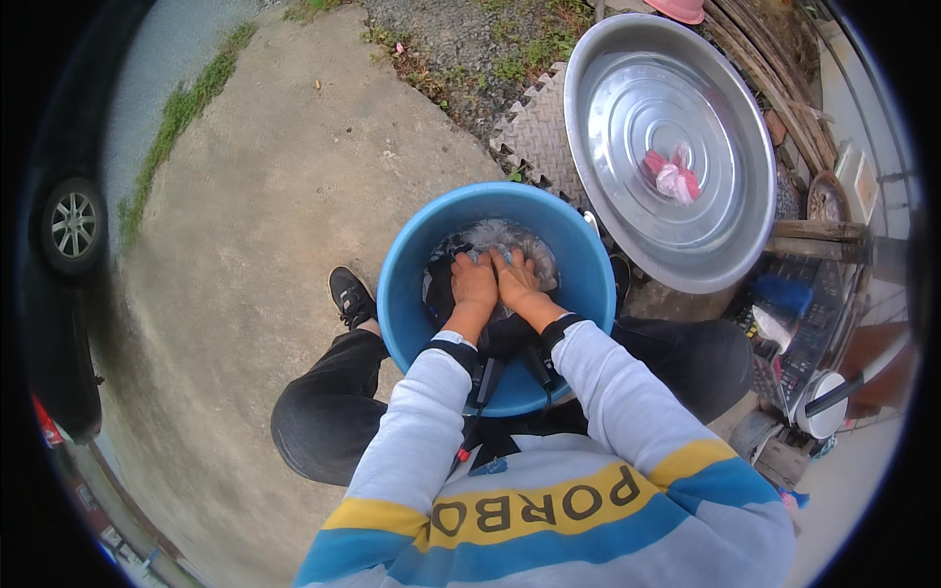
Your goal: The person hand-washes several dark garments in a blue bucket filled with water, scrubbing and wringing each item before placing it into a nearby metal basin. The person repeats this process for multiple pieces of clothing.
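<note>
A round blue plastic tub (401, 294) stands between my bent knees. Wet dark cloth (441, 283) and some paler, greyish fabric (542, 257) lie in its bottom. My left hand (474, 283) rests palm down on the dark cloth, fingers spread. Close beside it, my right hand (518, 278) presses on the fabric with its fingers apart. The thumb sides of both hands nearly touch. Black bands circle both wrists, and black devices (491, 378) with a cable hang below the forearms, over the tub's near side.
A large metal basin (669, 264) tilts at the right, with a pink-and-white knotted plastic bag (673, 176) in it. Beneath lies a grey foam mat (540, 132). Wooden poles (772, 81), a black crate (794, 316) and a white bucket (822, 404) line the right. A car wheel (73, 224) shows far left.
</note>
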A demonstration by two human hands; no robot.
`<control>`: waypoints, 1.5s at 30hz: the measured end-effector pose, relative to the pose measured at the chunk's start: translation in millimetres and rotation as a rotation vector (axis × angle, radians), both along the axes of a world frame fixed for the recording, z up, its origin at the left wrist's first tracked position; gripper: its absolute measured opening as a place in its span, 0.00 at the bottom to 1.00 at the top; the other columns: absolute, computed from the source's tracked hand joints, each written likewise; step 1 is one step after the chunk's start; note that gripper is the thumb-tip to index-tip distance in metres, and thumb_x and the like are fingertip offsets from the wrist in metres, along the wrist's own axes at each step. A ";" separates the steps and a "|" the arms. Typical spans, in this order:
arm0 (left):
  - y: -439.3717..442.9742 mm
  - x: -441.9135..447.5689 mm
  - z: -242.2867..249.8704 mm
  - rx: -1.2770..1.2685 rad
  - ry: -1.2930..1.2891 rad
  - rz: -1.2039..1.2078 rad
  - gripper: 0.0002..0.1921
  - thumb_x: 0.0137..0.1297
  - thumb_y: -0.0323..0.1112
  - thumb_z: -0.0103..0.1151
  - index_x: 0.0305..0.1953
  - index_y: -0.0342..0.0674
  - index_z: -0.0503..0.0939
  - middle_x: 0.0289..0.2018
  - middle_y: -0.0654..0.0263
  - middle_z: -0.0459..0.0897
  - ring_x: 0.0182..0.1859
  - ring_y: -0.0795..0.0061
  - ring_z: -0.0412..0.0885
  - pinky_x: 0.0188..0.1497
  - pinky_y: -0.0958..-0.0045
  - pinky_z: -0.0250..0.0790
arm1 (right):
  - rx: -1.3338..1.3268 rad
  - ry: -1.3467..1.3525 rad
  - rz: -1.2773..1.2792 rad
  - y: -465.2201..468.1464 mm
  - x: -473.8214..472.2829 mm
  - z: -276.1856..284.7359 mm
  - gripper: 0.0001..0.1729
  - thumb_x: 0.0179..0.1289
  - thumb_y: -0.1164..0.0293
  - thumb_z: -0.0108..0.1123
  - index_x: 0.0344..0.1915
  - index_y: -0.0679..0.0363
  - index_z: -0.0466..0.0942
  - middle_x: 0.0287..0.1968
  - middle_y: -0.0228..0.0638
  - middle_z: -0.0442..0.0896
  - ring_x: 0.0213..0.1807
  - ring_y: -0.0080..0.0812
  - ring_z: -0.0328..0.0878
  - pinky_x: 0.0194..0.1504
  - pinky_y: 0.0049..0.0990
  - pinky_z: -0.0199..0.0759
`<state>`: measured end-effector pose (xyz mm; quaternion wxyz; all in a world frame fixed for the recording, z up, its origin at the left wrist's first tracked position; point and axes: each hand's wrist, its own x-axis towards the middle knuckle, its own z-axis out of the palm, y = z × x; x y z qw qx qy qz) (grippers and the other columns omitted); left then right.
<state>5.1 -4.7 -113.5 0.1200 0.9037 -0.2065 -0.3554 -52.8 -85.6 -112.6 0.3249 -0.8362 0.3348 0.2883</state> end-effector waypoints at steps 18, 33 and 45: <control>8.6 45.4 -4.2 -0.808 0.778 1.267 0.16 0.65 0.42 0.60 0.45 0.36 0.80 0.42 0.58 0.84 0.43 0.62 0.81 0.48 0.68 0.73 | 0.190 -0.485 -0.308 11.0 25.1 48.6 0.14 0.51 0.77 0.59 0.40 0.55 0.78 0.47 0.42 0.77 0.48 0.51 0.78 0.50 0.41 0.72; 22.0 -18.0 61.9 -1.077 0.997 1.166 0.13 0.74 0.44 0.47 0.42 0.42 0.77 0.35 0.64 0.80 0.37 0.68 0.81 0.41 0.66 0.76 | -0.073 -0.803 -0.361 33.7 -11.6 129.5 0.16 0.64 0.61 0.59 0.37 0.64 0.74 0.36 0.56 0.82 0.38 0.59 0.80 0.40 0.48 0.74; 32.6 -36.1 79.4 -1.090 0.818 1.195 0.12 0.70 0.45 0.53 0.39 0.44 0.77 0.31 0.66 0.80 0.35 0.71 0.81 0.38 0.66 0.76 | -0.082 -0.717 -0.202 37.3 -20.5 143.0 0.23 0.65 0.53 0.58 0.32 0.65 0.77 0.30 0.55 0.82 0.34 0.56 0.81 0.35 0.49 0.74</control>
